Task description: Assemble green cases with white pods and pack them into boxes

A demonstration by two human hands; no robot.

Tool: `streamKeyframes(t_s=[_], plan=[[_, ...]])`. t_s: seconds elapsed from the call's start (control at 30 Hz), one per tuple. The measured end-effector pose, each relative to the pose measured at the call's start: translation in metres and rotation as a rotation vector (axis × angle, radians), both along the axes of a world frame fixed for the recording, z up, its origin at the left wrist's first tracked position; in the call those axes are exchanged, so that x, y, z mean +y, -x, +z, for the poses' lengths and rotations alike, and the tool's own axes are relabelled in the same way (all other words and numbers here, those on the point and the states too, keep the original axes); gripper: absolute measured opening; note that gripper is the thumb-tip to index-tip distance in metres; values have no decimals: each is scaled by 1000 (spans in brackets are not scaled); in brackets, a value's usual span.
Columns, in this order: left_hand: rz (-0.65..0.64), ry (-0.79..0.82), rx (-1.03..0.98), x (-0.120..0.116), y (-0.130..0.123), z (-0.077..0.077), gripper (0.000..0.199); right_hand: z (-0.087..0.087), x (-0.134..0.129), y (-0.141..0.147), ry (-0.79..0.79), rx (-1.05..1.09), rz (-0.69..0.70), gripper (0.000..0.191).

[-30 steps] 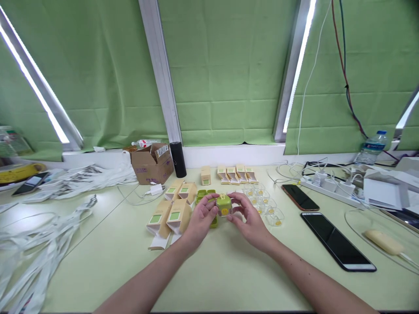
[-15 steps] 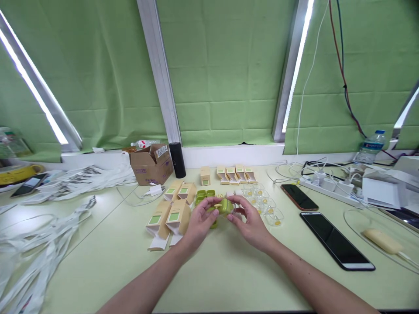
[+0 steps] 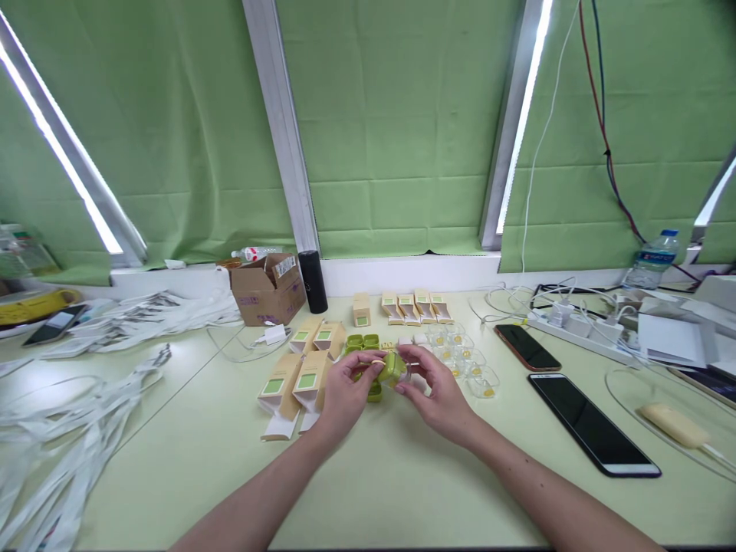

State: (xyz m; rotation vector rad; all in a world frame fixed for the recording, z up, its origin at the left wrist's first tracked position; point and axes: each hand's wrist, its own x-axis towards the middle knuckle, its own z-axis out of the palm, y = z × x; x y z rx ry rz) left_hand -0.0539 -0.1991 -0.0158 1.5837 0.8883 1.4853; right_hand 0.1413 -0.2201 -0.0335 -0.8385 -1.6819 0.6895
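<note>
I see the left hand (image 3: 348, 389) and right hand (image 3: 440, 395) gripping a small green cube case (image 3: 394, 369) between their fingers above the worktop (image 3: 414, 491), probably from both sides for steadiness; its clear end is too small to read. Kraft cartons (image 3: 313, 379) and clear cups (image 3: 483, 382) flank it, seemingly sorted within reach.

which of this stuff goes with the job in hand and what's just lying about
Likely part of the job:
- green-topped container, in both hands
- green caps
- clear containers
- tan cartons

Apparently just lying about:
- large phone
- brown box
- black cylinder
- water bottle
</note>
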Motion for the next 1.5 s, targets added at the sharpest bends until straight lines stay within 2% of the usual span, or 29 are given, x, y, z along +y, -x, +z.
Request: streamKeyframes(t_s=[0.23,0.53,0.67,0.87,1.17,1.5], plan=[[48,-47,136,-3,-2,0,22,3,0,1,-1,-19,13,49],[58,-70,177,-5,-2,-7,23,8,-4,5,-10,-17,11,47],[67,-66,124,-4,-1,-9,23,8,-4,4,-11,-25,8,44],[155,-28,-71,9,6,1,37,4,2,-7,67,43,-11,43],[84,187,-252,18,11,3,55,6,3,-9,29,199,147,42],[63,201,-272,17,10,4,51,16,3,-21,-79,64,-46,44]])
